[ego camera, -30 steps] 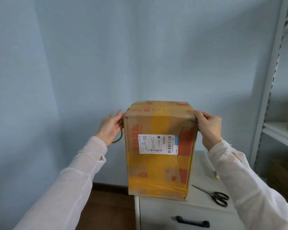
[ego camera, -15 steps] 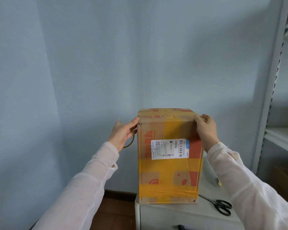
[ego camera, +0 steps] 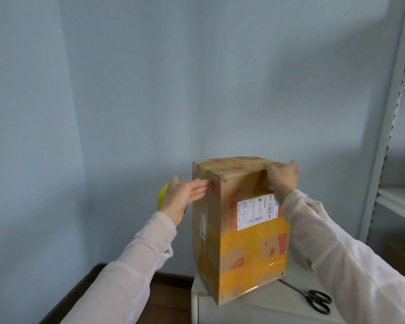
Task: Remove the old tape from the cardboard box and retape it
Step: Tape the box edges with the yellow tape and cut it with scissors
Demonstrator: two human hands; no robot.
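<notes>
Cardboard box (ego camera: 227, 230) on the left front corner of a white desk (ego camera: 267, 307), seen from in front. The box stands on end with its long axis vertical. It is turned so that one vertical corner edge points toward the viewer, with the two adjoining faces receding left and right.

The right-hand face carries a white shipping label (ego camera: 257, 211), set slightly askew, and broad bands of yellow tape (ego camera: 250, 242) wrap the lower half. More tape runs along the top seam.

The left hand (ego camera: 185, 197) lies flat against the upper part of the left face, its fingers straight and close together. A yellow tape roll (ego camera: 160, 197) shows just behind this hand; how it is carried is hidden. The right hand (ego camera: 282, 177) grips the top right edge of the box, with the fingers curled over onto the top panel.

Black-handled scissors (ego camera: 313, 298) lie on the desk to the right of the box, near it but not touching, blades pointing toward its base. A pale metal shelving unit (ego camera: 391, 136) stands at the far right. A blue wall (ego camera: 150, 90) rises behind.
</notes>
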